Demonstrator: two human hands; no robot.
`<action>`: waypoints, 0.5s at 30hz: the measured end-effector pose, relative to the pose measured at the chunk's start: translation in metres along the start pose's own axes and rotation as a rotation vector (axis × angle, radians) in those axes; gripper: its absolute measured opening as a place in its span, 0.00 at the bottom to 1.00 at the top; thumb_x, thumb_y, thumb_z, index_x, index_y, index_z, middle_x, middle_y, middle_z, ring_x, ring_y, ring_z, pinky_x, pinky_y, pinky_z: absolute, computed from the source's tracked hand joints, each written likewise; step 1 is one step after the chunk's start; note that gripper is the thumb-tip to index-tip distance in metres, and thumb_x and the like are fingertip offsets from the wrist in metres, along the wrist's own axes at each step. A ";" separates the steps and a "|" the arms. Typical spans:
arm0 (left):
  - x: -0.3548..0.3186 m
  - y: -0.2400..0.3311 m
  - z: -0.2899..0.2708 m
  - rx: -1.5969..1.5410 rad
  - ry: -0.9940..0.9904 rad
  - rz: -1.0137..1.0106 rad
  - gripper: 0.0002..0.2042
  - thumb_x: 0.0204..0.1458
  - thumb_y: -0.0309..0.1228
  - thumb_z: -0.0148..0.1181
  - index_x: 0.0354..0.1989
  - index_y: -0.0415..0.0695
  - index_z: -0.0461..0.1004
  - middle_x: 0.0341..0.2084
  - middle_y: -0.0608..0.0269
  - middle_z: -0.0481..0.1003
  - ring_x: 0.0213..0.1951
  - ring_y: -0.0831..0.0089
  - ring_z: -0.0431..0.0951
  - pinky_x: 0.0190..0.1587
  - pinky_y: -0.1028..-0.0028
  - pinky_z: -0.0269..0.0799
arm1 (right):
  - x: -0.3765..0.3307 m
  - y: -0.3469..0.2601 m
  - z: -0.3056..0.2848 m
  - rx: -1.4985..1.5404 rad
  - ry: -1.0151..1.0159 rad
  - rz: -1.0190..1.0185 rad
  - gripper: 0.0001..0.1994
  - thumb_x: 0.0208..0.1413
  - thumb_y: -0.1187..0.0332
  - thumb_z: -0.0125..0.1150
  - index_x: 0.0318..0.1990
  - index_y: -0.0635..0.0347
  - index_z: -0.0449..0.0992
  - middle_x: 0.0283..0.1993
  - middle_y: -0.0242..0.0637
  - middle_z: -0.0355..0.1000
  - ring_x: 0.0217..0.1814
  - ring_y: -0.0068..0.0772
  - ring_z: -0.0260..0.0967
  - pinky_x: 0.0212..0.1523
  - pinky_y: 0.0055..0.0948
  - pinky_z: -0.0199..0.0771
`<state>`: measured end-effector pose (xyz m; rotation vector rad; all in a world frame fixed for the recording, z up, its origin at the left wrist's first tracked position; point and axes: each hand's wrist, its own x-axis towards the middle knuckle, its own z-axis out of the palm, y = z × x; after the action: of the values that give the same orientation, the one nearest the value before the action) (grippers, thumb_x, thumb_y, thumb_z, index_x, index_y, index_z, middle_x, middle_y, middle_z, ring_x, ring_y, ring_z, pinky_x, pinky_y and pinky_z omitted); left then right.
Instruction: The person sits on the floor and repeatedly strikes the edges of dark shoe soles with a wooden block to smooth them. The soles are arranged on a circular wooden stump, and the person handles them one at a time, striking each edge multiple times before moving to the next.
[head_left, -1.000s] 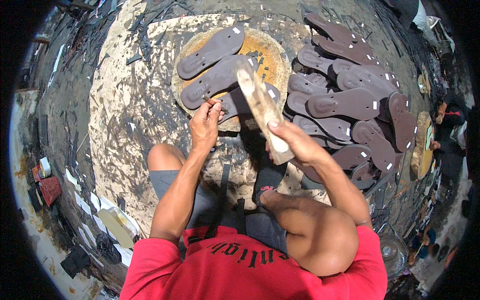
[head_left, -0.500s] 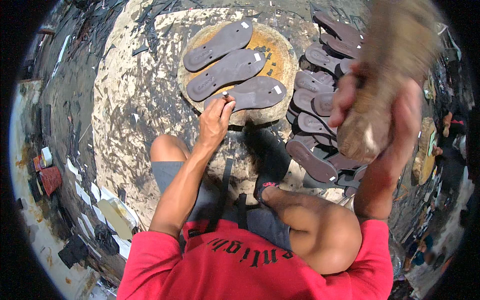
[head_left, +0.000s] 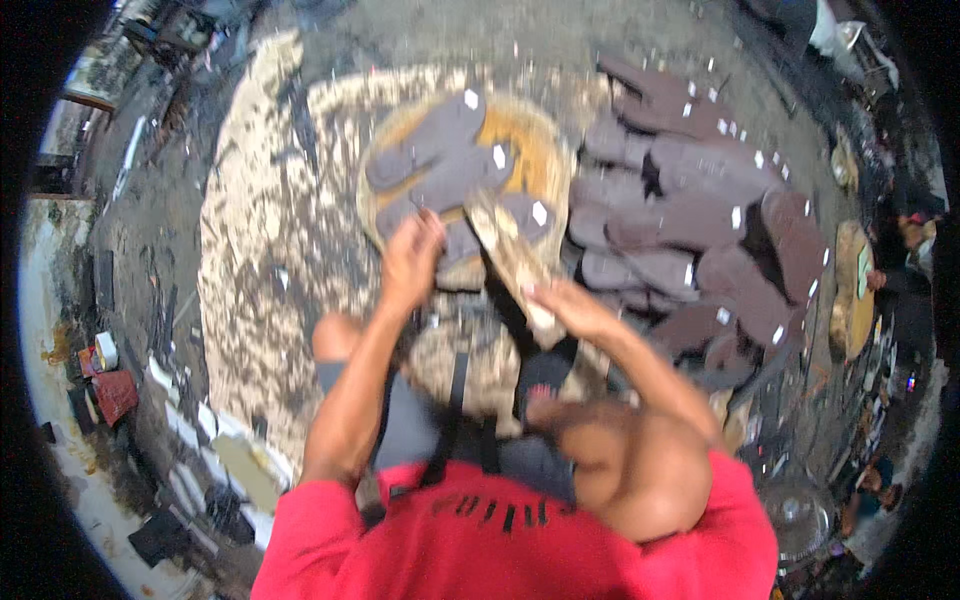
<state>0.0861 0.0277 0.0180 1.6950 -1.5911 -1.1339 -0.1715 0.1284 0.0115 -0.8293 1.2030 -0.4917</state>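
Three dark grey-brown sandal soles lie side by side on a round wooden block [head_left: 528, 122]: a far sole [head_left: 432, 142], a middle sole [head_left: 455, 180] and a near sole [head_left: 462, 243]. My left hand [head_left: 408, 262] is closed over the left part of the near sole, pinching a small punch [head_left: 428, 214], blurred by motion. My right hand [head_left: 575, 308] grips a rough wooden club [head_left: 505, 250]. The club slants across the block's near edge, its far end over the near sole beside my left hand and covering part of that sole.
A heap of similar soles [head_left: 670, 218] spreads right of the block. Stained light sheeting [head_left: 250, 220] covers the ground on the left. White scraps and a pale tray [head_left: 245, 460] lie lower left. Another wooden block [head_left: 850, 290] stands at the far right, near other people.
My right hand has brought the club down and leftward, from raised high on the right to over the near sole. My left hand stays at that sole with the punch. The view has shifted.
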 end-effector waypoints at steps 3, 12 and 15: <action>-0.002 0.004 0.011 0.574 -0.222 0.420 0.13 0.57 0.44 0.67 0.45 0.53 0.84 0.65 0.45 0.69 0.66 0.45 0.64 0.69 0.45 0.54 | 0.016 -0.025 -0.018 -0.069 0.143 -0.184 0.27 0.70 0.47 0.56 0.56 0.67 0.76 0.45 0.36 0.77 0.47 0.24 0.71 0.50 0.31 0.72; 0.012 -0.007 0.001 0.387 -0.301 0.441 0.12 0.54 0.36 0.72 0.40 0.43 0.82 0.52 0.46 0.73 0.63 0.45 0.66 0.63 0.50 0.64 | 0.121 -0.063 -0.102 -0.575 0.708 -0.284 0.39 0.60 0.36 0.60 0.54 0.73 0.74 0.47 0.64 0.79 0.52 0.66 0.78 0.53 0.53 0.77; 0.040 0.000 -0.027 0.177 -0.272 0.409 0.12 0.54 0.36 0.72 0.42 0.43 0.82 0.53 0.46 0.74 0.58 0.45 0.72 0.59 0.52 0.68 | 0.140 -0.064 -0.093 -0.629 0.806 -0.373 0.37 0.60 0.38 0.61 0.55 0.72 0.74 0.52 0.65 0.76 0.56 0.66 0.75 0.58 0.54 0.74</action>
<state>0.1068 -0.0157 0.0226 1.2659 -2.1427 -1.0664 -0.2100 -0.0406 -0.0367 -1.4851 2.0115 -0.8119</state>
